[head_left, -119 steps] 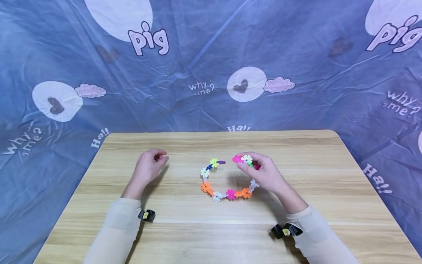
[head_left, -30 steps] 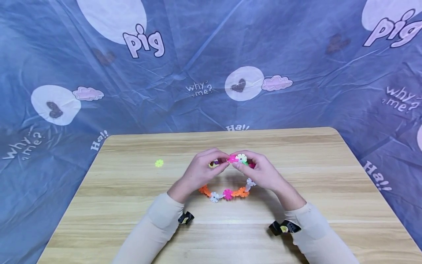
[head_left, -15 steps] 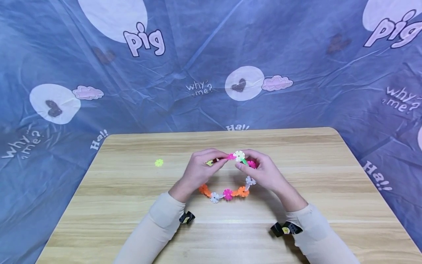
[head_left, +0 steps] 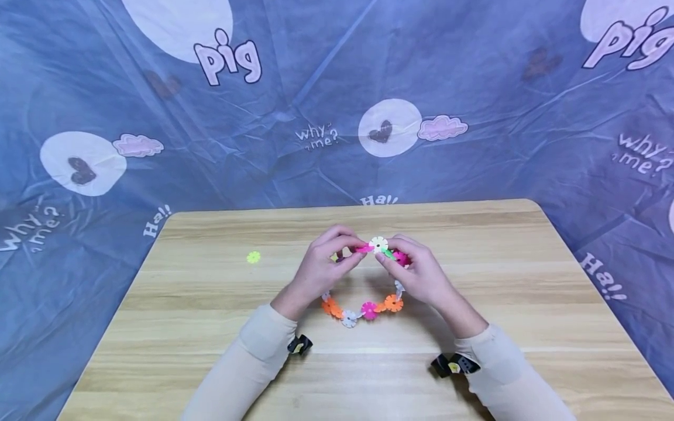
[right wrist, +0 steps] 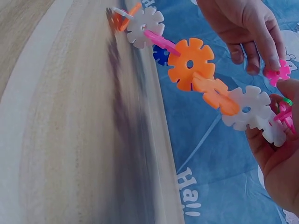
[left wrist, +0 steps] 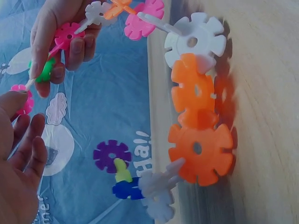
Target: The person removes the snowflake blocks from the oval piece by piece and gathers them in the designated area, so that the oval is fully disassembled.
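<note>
A chain of slotted plastic snowflake discs [head_left: 370, 310], in pink, orange, white and other colours, curves between both hands. My left hand [head_left: 322, 266] pinches the pink disc [head_left: 364, 248] at one end between thumb and forefinger. My right hand [head_left: 418, 269] grips the chain beside it, around the white disc [head_left: 378, 241] and the green disc [left wrist: 43, 71]. The lower run hangs toward the table, its orange discs [left wrist: 219, 151] close to the wood in the left wrist view. The other end, a purple disc [left wrist: 103, 154], is free; my left hand mostly hides that stretch in the head view.
One loose yellow-green snowflake disc [head_left: 254, 257] lies on the wooden table [head_left: 174, 327], left of my hands. A blue printed cloth [head_left: 295, 70] hangs behind the table's far edge. Each wrist carries a small black camera [head_left: 300, 345].
My left hand has come from the left to the pink end disc, and the loose yellow-green disc now shows where that hand was. Most recently, both hands have risen slightly and the pink disc has tilted.
</note>
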The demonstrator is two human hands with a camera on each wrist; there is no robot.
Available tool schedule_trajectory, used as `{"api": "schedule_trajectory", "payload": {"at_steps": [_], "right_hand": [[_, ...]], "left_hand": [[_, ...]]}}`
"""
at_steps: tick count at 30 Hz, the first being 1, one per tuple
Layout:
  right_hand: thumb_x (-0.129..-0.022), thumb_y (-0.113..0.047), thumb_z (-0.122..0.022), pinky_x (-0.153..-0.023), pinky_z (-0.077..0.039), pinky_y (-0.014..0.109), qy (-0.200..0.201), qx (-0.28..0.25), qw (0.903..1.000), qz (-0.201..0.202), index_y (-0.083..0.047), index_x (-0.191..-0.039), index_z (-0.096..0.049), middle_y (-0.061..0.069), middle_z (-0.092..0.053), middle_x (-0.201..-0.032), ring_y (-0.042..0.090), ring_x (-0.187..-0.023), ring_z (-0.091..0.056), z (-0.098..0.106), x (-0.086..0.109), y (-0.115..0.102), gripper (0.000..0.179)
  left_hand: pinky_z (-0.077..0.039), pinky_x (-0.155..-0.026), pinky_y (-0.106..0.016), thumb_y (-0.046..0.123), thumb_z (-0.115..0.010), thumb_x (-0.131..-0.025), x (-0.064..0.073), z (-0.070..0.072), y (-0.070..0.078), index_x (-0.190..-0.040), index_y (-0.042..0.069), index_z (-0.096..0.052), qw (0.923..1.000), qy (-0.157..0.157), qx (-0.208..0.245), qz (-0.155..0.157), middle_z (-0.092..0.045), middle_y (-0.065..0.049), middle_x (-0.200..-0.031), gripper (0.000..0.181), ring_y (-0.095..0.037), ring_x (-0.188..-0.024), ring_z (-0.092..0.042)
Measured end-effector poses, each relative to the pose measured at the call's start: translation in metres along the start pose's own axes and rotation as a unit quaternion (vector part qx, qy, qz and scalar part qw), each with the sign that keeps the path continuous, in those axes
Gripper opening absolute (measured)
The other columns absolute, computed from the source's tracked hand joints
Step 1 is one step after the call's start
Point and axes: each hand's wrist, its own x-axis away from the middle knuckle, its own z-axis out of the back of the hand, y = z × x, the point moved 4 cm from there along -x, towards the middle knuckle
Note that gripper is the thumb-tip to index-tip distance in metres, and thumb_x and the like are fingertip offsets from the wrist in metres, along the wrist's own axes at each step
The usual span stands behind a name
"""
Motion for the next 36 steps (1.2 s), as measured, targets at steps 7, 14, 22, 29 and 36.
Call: {"api": "schedule_trajectory", "payload": {"at_steps": [7,14,22,29,36], "right_hand": [[-0.101,-0.004,-0.073,-0.061,-0.05,0.021,0.003,0.012,0.9994,0.032,-0.006,-0.114,-0.078,0.001,-0.068,-0.093,0.008,-0.074,-0.054,-0.003,-0.002,-0.004,0.014],[-0.101,-0.006,-0.074,-0.061,-0.05,0.022,0.004,0.021,0.9994,0.027,-0.006,-0.114,-0.077,-0.003,-0.066,-0.092,0.009,-0.073,-0.054,-0.003,-0.004,-0.008,0.013],[-0.1,-0.005,-0.074,-0.06,-0.047,0.022,0.009,0.022,0.9991,0.034,-0.007,-0.111,-0.077,-0.002,-0.065,-0.09,0.009,-0.072,-0.052,-0.005,-0.005,-0.011,0.011],[-0.099,-0.004,-0.074,-0.059,-0.044,0.021,0.01,0.022,0.9991,0.034,-0.008,-0.104,-0.076,-0.003,-0.063,-0.087,0.007,-0.07,-0.05,-0.006,-0.005,-0.013,0.006],[-0.099,-0.003,-0.073,-0.059,-0.044,0.021,0.011,0.014,0.9989,0.044,-0.008,-0.103,-0.076,-0.002,-0.064,-0.086,0.006,-0.07,-0.049,-0.008,-0.006,-0.013,0.006]], "left_hand": [[-0.06,-0.077,-0.018,0.003,-0.083,-0.093,-0.003,0.0,0.002,-0.103,0.001,-0.082,0.9986,0.01,-0.031,-0.041,-0.075,-0.011,-0.108,0.011,-0.019,-0.092,-0.073],[-0.065,-0.079,-0.031,-0.001,-0.084,-0.091,-0.004,0.004,0.001,-0.102,0.001,-0.084,0.9979,0.026,-0.016,-0.057,-0.078,-0.011,-0.104,0.011,-0.022,-0.095,-0.075],[-0.063,-0.086,-0.027,-0.005,-0.086,-0.086,-0.003,0.007,-0.001,-0.099,0.0,-0.085,0.995,0.035,-0.019,-0.091,-0.081,-0.012,-0.101,0.014,-0.025,-0.095,-0.076],[-0.063,-0.088,-0.029,-0.006,-0.087,-0.084,-0.004,0.01,-0.002,-0.098,0.0,-0.085,0.9921,0.032,-0.018,-0.12,-0.082,-0.012,-0.099,0.015,-0.025,-0.094,-0.076],[-0.063,-0.085,-0.027,-0.007,-0.086,-0.082,-0.005,0.011,-0.003,-0.098,-0.002,-0.084,0.9873,0.034,-0.014,-0.154,-0.082,-0.016,-0.097,0.017,-0.026,-0.091,-0.075]]}}
